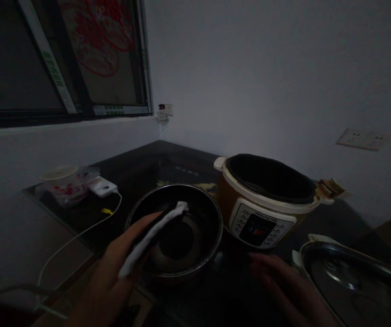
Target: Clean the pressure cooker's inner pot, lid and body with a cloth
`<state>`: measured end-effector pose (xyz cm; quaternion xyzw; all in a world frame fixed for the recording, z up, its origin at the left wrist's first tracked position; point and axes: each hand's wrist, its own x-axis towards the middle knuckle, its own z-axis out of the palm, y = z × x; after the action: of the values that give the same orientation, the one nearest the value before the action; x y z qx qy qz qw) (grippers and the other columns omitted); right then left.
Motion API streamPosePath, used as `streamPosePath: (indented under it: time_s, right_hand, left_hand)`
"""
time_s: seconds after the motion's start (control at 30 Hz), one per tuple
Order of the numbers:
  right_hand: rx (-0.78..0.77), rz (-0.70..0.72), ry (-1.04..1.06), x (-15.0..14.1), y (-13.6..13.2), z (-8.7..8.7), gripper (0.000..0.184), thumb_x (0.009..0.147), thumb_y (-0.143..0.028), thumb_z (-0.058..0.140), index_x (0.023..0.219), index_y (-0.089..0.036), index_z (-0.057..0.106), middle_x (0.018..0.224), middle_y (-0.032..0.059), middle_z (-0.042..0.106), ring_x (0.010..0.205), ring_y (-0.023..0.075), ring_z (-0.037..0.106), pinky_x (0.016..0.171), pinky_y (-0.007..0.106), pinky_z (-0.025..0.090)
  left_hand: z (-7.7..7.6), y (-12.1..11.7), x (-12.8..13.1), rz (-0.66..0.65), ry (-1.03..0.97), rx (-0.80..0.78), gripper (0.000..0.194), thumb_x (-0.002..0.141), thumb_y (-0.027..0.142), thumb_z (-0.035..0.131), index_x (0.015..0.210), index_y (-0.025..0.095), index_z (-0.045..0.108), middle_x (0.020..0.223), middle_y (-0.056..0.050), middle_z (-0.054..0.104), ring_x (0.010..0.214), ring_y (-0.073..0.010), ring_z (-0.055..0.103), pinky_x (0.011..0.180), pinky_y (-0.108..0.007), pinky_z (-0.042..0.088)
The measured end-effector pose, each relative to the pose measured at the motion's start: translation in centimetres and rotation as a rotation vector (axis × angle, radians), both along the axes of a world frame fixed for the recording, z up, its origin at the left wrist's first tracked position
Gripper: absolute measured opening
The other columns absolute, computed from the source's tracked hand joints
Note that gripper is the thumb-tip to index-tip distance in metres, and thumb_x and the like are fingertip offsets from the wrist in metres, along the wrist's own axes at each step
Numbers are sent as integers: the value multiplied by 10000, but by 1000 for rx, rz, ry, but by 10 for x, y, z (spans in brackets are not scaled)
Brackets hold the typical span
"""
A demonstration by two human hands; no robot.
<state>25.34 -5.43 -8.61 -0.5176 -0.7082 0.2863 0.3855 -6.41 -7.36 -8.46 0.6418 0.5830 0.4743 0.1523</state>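
Note:
A dark round pan [178,268] stands in the middle of the black tabletop. My left hand [114,268] is closed around its handle [154,234], which is black with a white strip along the top and rises over the pan's near left side. Inside, the pan's bottom is dark with a lighter ring. My right hand [287,290] is held over the table to the right of the pan, fingers stretched out and holding nothing. Just beyond it stands an electric pressure cooker [263,222] without its lid, showing a dark interior and a lit front panel.
The cooker's lid [345,277] lies at the lower right. On the left are a plastic bag with red contents [69,186], a white power bank [102,186] and a trailing white cable [76,236]. Wall sockets [362,138] and a window [103,54] are behind the table [141,168].

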Motion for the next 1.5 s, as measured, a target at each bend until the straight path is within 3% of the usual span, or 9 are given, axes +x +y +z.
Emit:
streamPosePath:
  time_s: [0.13,0.23,0.33,0.53,0.67,0.83,1.13,1.37,1.5]
  right_hand:
    - [114,106,18,-42,51,12,359,844,-327,530,1180,-239,619,1188,82,664,1052,214,649,864,332,556]
    - [164,140,-7,-78,95,3,475,831,-298,540,1292,-187,529,1321,116,572,1224,227,532,1064,416,398]
    - [37,127,-16,-103,137,-11,551,795,-243,573,1333,-160,489,1370,143,530,1264,238,499,1092,425,353]
    - [-215,151,2,-117,183,-14,571,726,-85,594,1294,-109,536,1270,149,615,1133,238,608,994,394,452]
    - [-224,238,26,-123,187,-7,465,669,33,516,1054,-156,695,1032,55,732,964,194,680,923,355,502]
    - [-34,304,-16,-131,181,14,450,700,13,502,1075,-151,689,1068,70,724,1015,202,660,953,376,477]
    - [374,203,-168,-122,146,59,410,808,-61,462,1174,-129,635,1120,110,702,1052,257,647,944,414,481]
    - [404,297,-118,-116,128,57,407,822,-97,483,1205,-169,602,1218,76,659,1130,226,609,994,408,468]
    - [353,490,-50,-121,116,59,579,770,-6,415,1296,-226,518,1369,25,551,1287,183,482,1096,409,374]
  left_hand:
    - [0,9,-19,-13,355,97,466,838,213,451,1299,216,518,1304,-78,604,1159,-240,593,995,-397,472]
    - [-4,5,-19,-144,511,63,557,754,90,439,1287,236,512,1277,-54,626,1158,-219,592,979,-392,486]
    - [-4,-2,-11,-300,571,-6,575,703,46,451,1240,233,536,1206,-48,664,1092,-209,619,941,-387,500]
    - [-2,-5,-1,-328,597,-108,322,730,141,544,1043,191,605,1033,-75,692,910,-231,632,837,-396,485]
    - [-5,-9,-5,-338,640,-57,288,731,168,542,1013,191,591,1000,-66,699,861,-221,635,793,-362,479]
    - [-11,-22,-9,-348,668,9,379,815,230,509,1193,240,523,1024,-49,708,888,-214,650,823,-339,479]
    - [-64,-1,11,-324,652,-106,516,716,219,563,1229,166,548,1127,-112,680,977,-276,634,844,-416,489]
    - [-45,0,26,-329,648,-394,608,683,160,522,1292,156,525,1294,-106,609,1148,-267,584,986,-446,451]
    - [-55,1,28,-344,626,-426,687,686,131,502,1371,154,451,1399,-97,515,1249,-246,516,1053,-439,411]
